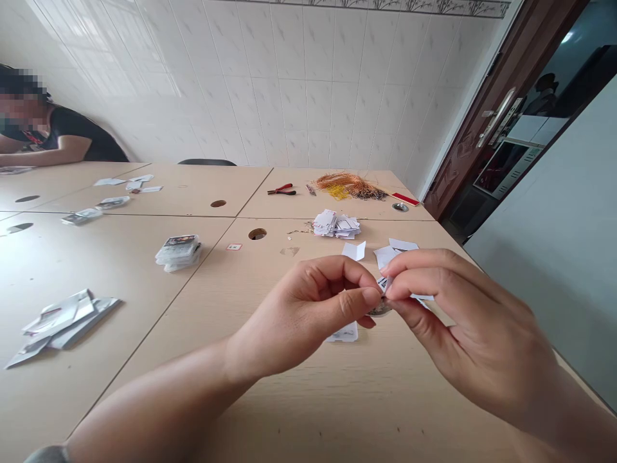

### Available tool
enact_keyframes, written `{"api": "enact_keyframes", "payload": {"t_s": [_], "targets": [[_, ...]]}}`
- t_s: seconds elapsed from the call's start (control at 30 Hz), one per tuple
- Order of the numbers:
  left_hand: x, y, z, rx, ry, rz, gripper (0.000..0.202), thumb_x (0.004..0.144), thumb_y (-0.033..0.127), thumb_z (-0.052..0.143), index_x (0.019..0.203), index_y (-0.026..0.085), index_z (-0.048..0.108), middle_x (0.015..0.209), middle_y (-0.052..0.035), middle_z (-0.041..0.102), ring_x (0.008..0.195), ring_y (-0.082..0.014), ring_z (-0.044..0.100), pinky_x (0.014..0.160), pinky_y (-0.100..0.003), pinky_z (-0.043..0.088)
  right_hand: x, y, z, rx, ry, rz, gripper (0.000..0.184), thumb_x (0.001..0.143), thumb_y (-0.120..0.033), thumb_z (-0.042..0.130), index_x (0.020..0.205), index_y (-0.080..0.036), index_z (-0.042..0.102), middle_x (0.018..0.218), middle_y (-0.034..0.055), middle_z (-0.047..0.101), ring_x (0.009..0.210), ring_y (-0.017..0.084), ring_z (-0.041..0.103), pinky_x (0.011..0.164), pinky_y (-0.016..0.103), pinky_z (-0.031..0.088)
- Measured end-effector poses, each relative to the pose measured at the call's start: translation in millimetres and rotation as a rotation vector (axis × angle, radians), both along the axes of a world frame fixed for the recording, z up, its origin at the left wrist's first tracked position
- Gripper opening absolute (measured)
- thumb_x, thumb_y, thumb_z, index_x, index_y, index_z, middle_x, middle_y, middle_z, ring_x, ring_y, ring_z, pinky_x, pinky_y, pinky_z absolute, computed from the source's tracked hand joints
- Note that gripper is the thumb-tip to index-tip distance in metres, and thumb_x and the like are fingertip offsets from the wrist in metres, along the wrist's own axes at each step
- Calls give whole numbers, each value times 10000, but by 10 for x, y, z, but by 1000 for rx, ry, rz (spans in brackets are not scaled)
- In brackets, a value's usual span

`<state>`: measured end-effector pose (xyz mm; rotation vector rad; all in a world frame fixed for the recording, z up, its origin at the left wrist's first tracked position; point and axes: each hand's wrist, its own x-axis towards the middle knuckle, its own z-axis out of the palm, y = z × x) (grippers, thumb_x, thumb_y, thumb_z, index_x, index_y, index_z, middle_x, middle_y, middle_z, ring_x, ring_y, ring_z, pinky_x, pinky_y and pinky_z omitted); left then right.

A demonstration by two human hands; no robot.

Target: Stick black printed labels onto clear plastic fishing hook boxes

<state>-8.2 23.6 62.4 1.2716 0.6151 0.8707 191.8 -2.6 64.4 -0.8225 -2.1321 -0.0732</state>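
Observation:
My left hand (321, 308) is closed in a pinch on a small, round, shiny piece (380, 310), mostly hidden behind the fingers. My right hand (463, 315) meets it there, thumb and fingertips pinched on a small white paper label (384, 283) with dark print. Both sets of fingertips almost touch above the table. Just below and behind the left fingers lies a clear plastic packet (344, 333). Beyond the hands are loose white paper cards (354, 250), some partly covered by my right hand.
White cards (336, 224) are stacked farther back. Behind them lie a bundle of copper-coloured wires (354, 184) and pliers (282, 190). Clear packets (178, 252) and silvery bags (65, 321) are on the left. A person (62, 132) sits at the far left.

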Motion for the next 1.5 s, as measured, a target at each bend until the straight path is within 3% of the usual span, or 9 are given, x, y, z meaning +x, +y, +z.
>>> {"api": "enact_keyframes", "payload": {"t_s": [0.5,0.8,1.03,1.33,1.5], "targets": [[-27,-2,-24,2,17,34,162,933,256,691,792,177,687,777,25,625,752,-91,595,735,-193,543,-23,19,-30,-15,-38,26,220,958,-23,541,956,-243,545,996,39,707,913,172,697,767,298,551],[-8,10,-20,27,61,78,155,922,279,675,798,186,679,780,13,625,757,-123,579,737,-244,530,-14,21,-46,-12,-51,26,215,970,-33,529,981,-247,546,1005,43,708,914,181,698,776,321,557],[-16,26,-45,-20,29,60,166,924,291,682,798,187,653,775,29,611,741,-97,553,693,-189,506,-20,17,-35,-22,-46,27,224,974,-36,529,984,-260,521,965,37,712,896,189,696,765,329,555],[-6,59,-51,-79,-27,63,193,904,324,723,780,190,659,783,29,605,741,-109,550,669,-210,516,-20,23,-23,-27,-51,21,255,951,-12,523,964,-266,510,947,31,731,935,209,731,744,327,557],[-12,62,-47,-94,-66,46,200,907,313,738,775,182,664,778,36,602,734,-91,554,666,-183,538,-12,26,-60,-13,-17,9,214,982,-58,543,1047,-261,559,1069,31,748,1018,182,719,854,318,577]]}}
